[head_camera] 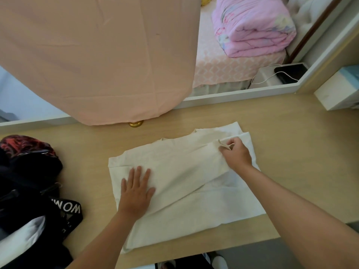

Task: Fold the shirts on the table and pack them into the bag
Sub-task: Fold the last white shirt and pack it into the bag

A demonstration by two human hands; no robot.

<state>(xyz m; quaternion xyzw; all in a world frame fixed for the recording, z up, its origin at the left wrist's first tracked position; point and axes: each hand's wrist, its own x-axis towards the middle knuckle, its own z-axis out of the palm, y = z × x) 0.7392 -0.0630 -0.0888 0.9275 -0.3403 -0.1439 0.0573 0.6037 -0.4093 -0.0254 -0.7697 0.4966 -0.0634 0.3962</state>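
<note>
The white shirt (184,171) lies spread on the worktop (291,129), partly folded, with one long panel laid diagonally across the body. The left grip (136,191) is released: its palm and straight fingers lie flat on the cloth and pin the fold's lower left part. The right grip (236,154) is clenched on the white shirt, pinching it at a beige strip (225,145) just beside its fingertips. Whether that strip is neck trim or a label, I cannot tell.

The step in hand looks like squaring this fold. To do it well, the left grip should press down as the anchor while the right grip draws the pinched edge taut away from it, so the wrinkles between the two run out. The panel sits skewed, so the pinched corner likely wants aligning with the layer beneath the right grip before it lets go.

The black bag (29,171) waits well to the left of the left grip, and this shirt is not yet packed.
</note>
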